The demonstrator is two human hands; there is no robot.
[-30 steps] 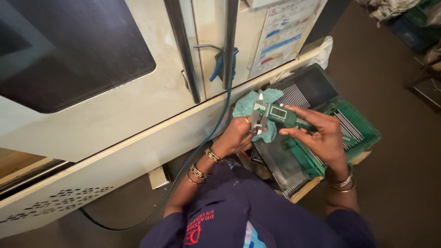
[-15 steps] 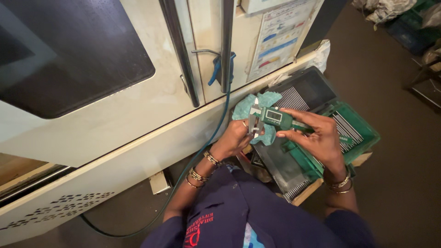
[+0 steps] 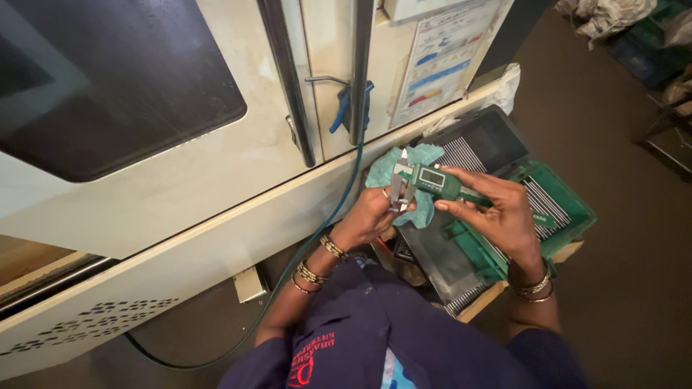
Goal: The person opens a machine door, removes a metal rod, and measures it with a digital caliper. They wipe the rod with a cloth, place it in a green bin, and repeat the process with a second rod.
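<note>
Standing behind all, a cream machine cabinet (image 3: 180, 180); below it a green tray (image 3: 569, 216). Digital caliper (image 3: 432, 181), rigid, light, probably delicate at its display: right hand (image 3: 497, 216) grips the body, left hand (image 3: 371, 216) pinches a small metal part (image 3: 398, 198) between its jaws.

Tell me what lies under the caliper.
Under the caliper a teal cloth shows, with a green tray beside it. Both hands cover the rest.
</note>
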